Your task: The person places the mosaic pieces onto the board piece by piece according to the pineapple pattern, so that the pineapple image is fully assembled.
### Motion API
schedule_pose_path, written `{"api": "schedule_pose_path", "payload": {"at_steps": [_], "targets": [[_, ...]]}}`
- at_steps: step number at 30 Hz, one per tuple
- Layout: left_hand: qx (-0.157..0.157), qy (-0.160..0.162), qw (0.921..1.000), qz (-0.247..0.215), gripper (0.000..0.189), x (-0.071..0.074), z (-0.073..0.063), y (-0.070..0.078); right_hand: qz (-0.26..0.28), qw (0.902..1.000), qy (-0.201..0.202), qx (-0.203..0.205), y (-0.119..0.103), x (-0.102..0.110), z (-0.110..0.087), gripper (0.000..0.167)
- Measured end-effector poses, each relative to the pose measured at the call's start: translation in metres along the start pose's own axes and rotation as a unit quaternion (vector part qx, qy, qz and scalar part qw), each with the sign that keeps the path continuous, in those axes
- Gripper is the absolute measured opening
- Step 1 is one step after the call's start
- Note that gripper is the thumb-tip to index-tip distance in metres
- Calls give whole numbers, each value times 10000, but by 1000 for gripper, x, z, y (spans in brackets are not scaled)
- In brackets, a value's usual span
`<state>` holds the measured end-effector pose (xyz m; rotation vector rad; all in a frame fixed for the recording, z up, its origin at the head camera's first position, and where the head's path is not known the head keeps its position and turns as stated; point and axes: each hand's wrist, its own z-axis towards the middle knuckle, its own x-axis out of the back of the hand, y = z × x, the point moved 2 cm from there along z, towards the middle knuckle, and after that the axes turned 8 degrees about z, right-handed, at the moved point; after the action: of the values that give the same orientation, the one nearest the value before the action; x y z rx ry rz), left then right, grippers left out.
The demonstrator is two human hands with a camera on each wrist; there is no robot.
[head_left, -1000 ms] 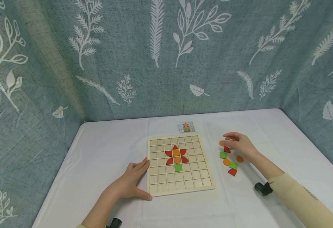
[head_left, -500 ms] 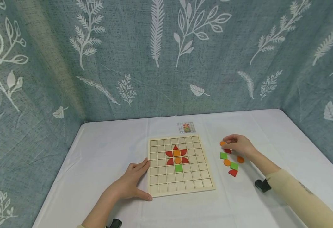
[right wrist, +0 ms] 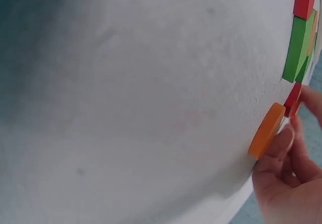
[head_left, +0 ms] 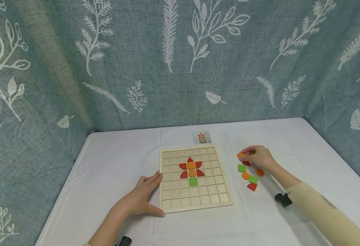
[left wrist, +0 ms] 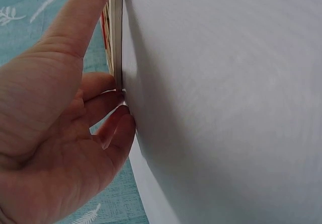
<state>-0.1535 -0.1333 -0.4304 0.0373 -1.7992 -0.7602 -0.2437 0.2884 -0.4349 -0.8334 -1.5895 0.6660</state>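
Note:
At the left edge of a wooden grid board [head_left: 180,201], my left hand [head_left: 141,196] rests with spread fingers, its thumb at the near corner. Red, orange and green flat pieces form a figure on the grid, with a green square [head_left: 193,181] lowest. My right hand [head_left: 260,158] pinches an orange disc [head_left: 240,155] between thumb and fingertips, right of the board. Partly covered by that hand lies a red piece [head_left: 246,163]. In the right wrist view, another orange disc [right wrist: 266,131] lies beside the hand; the pinched one is hidden there.
Nearer me are loose pieces: a green square [head_left: 242,168], an orange disc [head_left: 245,175], another green square [head_left: 253,179] and a red piece [head_left: 252,187]. A small pattern card [head_left: 202,137] lies behind the board on the white tablecloth [head_left: 121,157]. A patterned curtain [head_left: 180,92] hangs behind.
My right hand has come down slightly and its thumb and fingers have closed in on the orange disc, covering more of the red piece. My left hand stays at the board.

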Motion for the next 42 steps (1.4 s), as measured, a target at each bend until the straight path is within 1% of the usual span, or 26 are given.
{"api": "schedule_pose_path", "payload": {"at_steps": [3, 7, 14, 18, 24, 27, 32, 37, 40, 42], "targets": [[-13, -2, 10000, 9, 122, 0, 0, 0, 157, 9998, -33, 73, -1, -2, -2, 43], [-38, 5, 10000, 43, 122, -1, -1, 0, 567, 9980, -170, 206, -6, -7, -6, 49], [-73, 17, 9999, 66, 121, -1, -1, -1, 1373, 9878, -495, 534, -22, -26, -15, 48], [-62, -1, 10000, 25, 121, -2, -1, -1, 1549, 9837, -631, 656, -30, -38, -20, 46], [-59, -10, 10000, 7, 121, -2, 0, -1, 1733, 9792, -882, 575, -37, -57, -26, 43], [-26, 6, 10000, 53, 122, -1, 0, 0, 1675, 9786, -1034, 595, -41, -65, -29, 41], [27, 20, 10000, 70, 122, 0, 1, 2, 1434, 9784, -1264, 784, -48, -77, -33, 35], [24, 22, 10000, 82, 121, 1, 1, 2, 1258, 9741, -1575, 1024, -52, -87, -35, 29], [-8, 22, 10000, 84, 121, 1, 1, 1, 912, 9720, -1718, 1314, -54, -92, -38, 26], [-33, 21, 10000, 83, 121, 1, 1, 0, 634, 9717, -1727, 1479, -55, -95, -40, 24]]}}
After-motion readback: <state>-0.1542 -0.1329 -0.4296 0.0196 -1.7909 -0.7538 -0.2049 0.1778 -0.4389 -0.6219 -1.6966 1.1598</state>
